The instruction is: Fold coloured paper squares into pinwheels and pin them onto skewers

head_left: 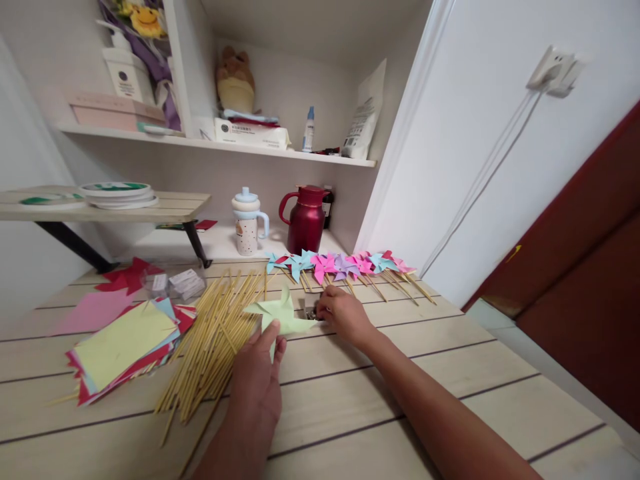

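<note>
A pale green paper pinwheel [283, 315] is pinched between the thumb and fingers of my left hand [261, 367], above the table. My right hand [345, 312] is at a small clear box [310, 309] holding small dark metallic pieces. Its fingertips are bent together at the box's edge; whatever they grip is hidden. Left of my left hand lies a loose pile of thin wooden sticks [215, 340]. Behind my right hand, a row of finished pinwheels on sticks [345, 267] in pink, purple and blue lies across the table.
A stack of coloured paper sheets [125, 343] lies at the left, near small clear boxes [186, 283] and red paper pieces [123, 277]. A low wooden stand [175, 208] carries rolls of tape [117, 193]. At the back are a cup [246, 227] and a red jug [306, 223].
</note>
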A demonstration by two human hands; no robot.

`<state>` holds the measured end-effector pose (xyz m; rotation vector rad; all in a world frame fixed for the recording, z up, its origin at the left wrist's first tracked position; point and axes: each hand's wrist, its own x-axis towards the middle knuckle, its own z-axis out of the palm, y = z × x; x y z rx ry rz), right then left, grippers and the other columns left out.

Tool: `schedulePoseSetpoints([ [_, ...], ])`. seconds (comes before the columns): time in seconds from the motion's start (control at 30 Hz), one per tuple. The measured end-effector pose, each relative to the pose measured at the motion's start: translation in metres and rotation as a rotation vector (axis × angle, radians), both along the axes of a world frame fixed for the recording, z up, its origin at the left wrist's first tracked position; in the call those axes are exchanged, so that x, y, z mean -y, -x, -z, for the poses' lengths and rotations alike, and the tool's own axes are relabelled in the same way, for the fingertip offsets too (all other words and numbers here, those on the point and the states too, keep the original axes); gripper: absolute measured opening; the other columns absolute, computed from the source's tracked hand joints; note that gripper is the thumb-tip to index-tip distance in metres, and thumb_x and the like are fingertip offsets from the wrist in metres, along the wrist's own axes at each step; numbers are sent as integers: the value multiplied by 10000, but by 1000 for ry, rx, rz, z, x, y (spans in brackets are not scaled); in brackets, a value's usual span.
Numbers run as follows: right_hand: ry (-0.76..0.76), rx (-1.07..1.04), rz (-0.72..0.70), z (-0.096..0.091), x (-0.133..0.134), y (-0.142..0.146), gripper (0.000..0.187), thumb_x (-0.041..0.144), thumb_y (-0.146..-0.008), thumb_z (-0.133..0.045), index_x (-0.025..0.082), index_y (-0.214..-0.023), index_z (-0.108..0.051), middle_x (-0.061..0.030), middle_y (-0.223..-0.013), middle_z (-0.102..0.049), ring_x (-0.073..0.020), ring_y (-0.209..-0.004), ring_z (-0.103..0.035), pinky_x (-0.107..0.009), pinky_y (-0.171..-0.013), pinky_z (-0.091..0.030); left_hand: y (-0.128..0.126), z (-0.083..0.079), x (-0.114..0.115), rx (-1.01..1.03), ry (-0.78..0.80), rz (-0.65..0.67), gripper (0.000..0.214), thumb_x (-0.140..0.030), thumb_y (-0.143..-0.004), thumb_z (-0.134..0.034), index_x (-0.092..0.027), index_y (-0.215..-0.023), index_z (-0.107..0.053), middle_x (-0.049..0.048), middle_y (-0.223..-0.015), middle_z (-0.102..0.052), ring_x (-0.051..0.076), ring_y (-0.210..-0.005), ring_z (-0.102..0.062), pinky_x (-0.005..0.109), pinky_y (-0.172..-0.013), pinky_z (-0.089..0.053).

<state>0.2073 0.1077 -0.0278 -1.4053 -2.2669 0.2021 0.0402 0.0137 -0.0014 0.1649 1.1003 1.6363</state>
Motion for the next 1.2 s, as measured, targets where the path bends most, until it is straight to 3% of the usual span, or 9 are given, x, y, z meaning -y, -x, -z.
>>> schedulePoseSetpoints([
  [0.33,18,-229,11,4,-4,-6,170,93,-810,-588,178,-738,-716,-33,-830,-648,-157,-791,-621,-244,-718,-475,1,1,0,11,-6,-7,158,-29,-803,-655,-177,-807,-710,21,-948,-673,65,-734,-588,162,-591,-519],
  [0.77,-66,-1,46,5,4,3,183,187,-839,-641,288,-877,-788,-35,-951,-645,-172,-829,-608,-250,-645,-418,2,0,4,33,-40,-11,148,-52,-802,-667,-182,-859,-710,23,-956,-685,80,-780,-614,172,-633,-529],
  [1.2,-22,47,62,4,0,7,174,112,-807,-622,223,-807,-755,-41,-947,-627,-159,-803,-607,-244,-659,-431,0,-4,7,64,-45,4,145,-40,-813,-651,-166,-853,-711,23,-974,-666,54,-717,-574,173,-633,-525],
])
